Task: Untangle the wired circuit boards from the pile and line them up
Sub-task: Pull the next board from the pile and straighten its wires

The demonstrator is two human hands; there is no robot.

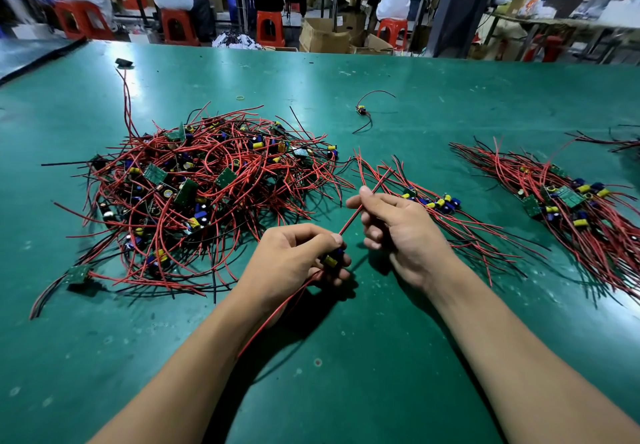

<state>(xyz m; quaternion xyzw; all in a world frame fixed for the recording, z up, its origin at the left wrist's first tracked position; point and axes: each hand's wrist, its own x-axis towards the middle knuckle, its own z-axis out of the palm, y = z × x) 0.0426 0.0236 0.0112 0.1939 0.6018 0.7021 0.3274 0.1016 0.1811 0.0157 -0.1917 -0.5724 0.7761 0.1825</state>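
The left hand (pixel 294 256) curls its fingers round a small circuit board (pixel 333 260), held just above the worktop (pixel 381 357) about midway between its left and right edges. The right hand (pixel 398 225) pinches that board's red wire (pixel 350 221) between thumb and forefinger, its other fingers loosely bent. The board looks light and rigid, with little upright parts that could bend or snap, so its edges seem the safer place to grip. The wires look thin, springy and quick to snag, so they are better drawn through the fingers than tugged. The piece's long axis runs with its wires: one lead slants away toward the far right, another trails toward the near left. The tangled pile (pixel 207 194) lies toward the left edge, a laid-out row (pixel 433 203) sits just beyond the right hand, and a second row (pixel 571 208) lies by the right edge.
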